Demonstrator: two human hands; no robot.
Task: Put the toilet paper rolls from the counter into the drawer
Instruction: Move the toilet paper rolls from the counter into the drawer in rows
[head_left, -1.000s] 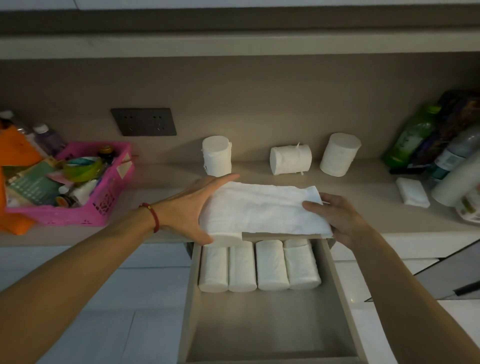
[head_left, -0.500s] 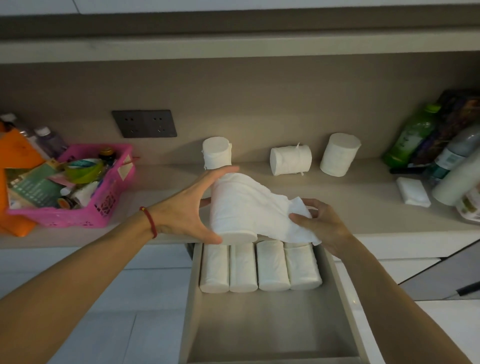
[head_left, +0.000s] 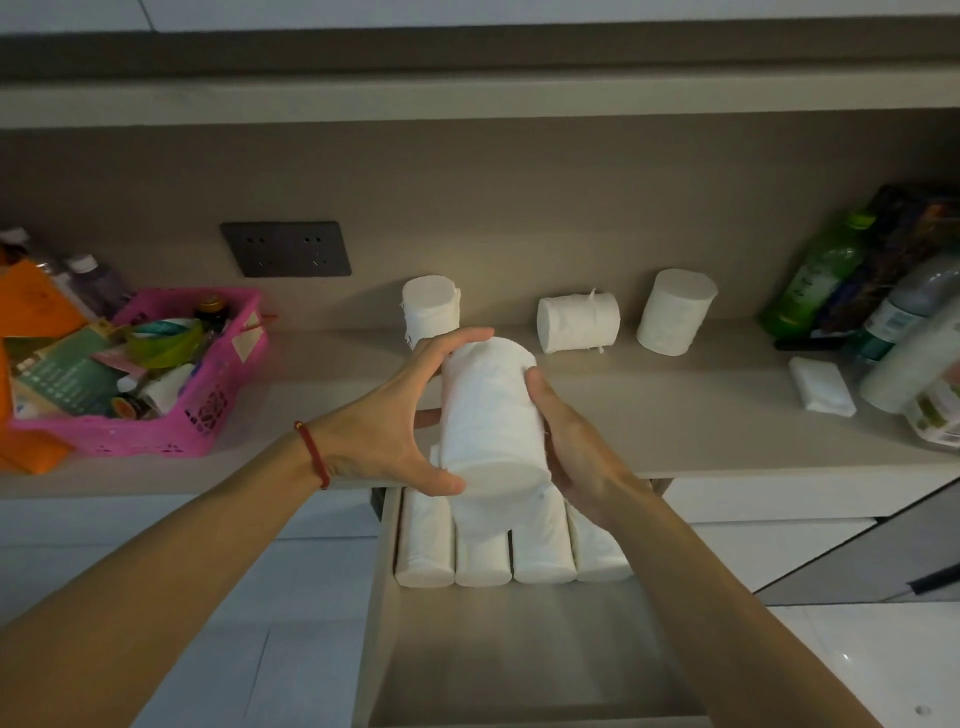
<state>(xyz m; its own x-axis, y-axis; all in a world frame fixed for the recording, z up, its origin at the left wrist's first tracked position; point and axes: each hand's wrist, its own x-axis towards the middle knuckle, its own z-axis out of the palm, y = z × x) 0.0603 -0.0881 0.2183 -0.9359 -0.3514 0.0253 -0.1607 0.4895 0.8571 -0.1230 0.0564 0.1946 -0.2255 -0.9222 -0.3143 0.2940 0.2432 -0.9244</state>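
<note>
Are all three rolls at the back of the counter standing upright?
No: the middle roll lies on its side, between the upright left roll and right roll.

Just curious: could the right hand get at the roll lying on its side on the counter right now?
Probably not yet: the right hand and left hand both hold a roll. The path to the lying roll looks free.

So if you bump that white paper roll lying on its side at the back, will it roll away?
Probably: the sideways white paper roll rests on its curved side on the flat beige counter. It looks light, and loose paper tags might slow it.
</note>
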